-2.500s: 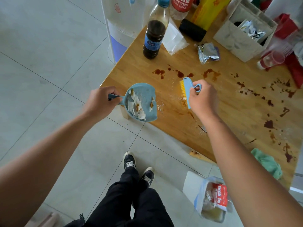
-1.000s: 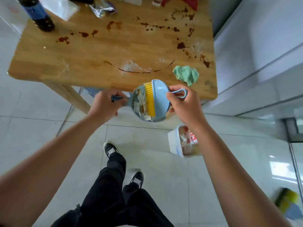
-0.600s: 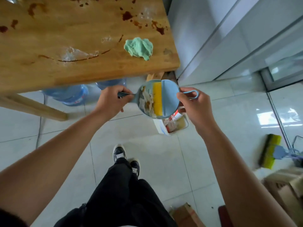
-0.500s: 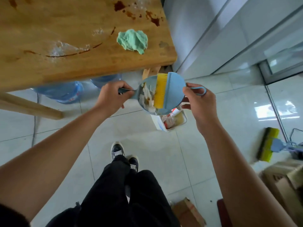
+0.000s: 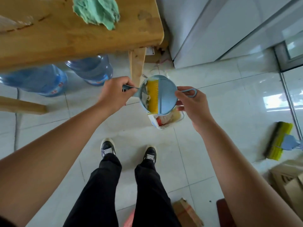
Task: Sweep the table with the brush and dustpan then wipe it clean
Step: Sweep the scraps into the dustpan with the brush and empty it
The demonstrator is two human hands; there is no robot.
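Observation:
My left hand [image 5: 114, 94] grips the handle of the small blue dustpan [image 5: 142, 94], which holds scraps of paper. My right hand [image 5: 192, 104] holds the blue brush [image 5: 165, 95] by its loop handle, its yellow bristles lying inside the pan. Both are off the table, directly above a small white rubbish bin [image 5: 164, 121] on the floor. The wooden table [image 5: 68, 38] is at the upper left, with a crumpled green cloth [image 5: 98, 11] near its corner.
Two blue water jugs [image 5: 49, 79] lie under the table beside its leg [image 5: 136, 66]. A yellow-bristled broom [image 5: 278, 140] lies on the tiles at the right. Cardboard boxes [image 5: 288, 181] sit at the lower right. My feet stand just behind the bin.
I have turned away from the table top and carried the dustpan and brush off its edge, down over the rubbish bin. The brush now lies in the pan.

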